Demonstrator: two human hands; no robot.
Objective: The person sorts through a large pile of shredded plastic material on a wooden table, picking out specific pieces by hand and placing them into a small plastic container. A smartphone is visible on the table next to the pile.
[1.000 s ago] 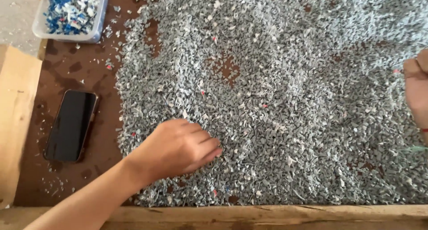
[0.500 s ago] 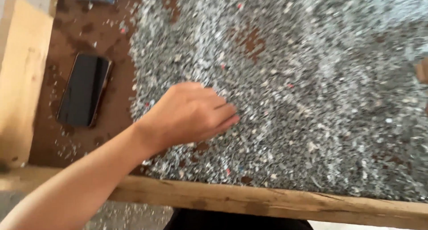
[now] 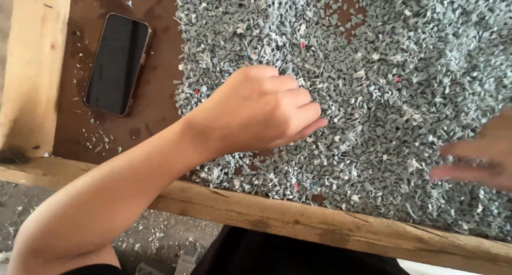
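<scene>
I see left hand curled, fingertips in grey chips; grip unclear. Right hand open, blurred. Few red bits unpicked; most left.

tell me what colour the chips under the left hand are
Mostly grey-blue chips, with a few red and white bits mixed in; seen in the head view.

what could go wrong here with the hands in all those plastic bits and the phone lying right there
The left hand rests on the grey plastic flakes, which look sharp-edged, so raking them bare could nick the fingers. The flakes reach the wooden front rail; a sweep towards it could push some over. The phone lies face up beside the pile with stray chips around it, so grit might scratch it. The right hand is blurred.
</scene>
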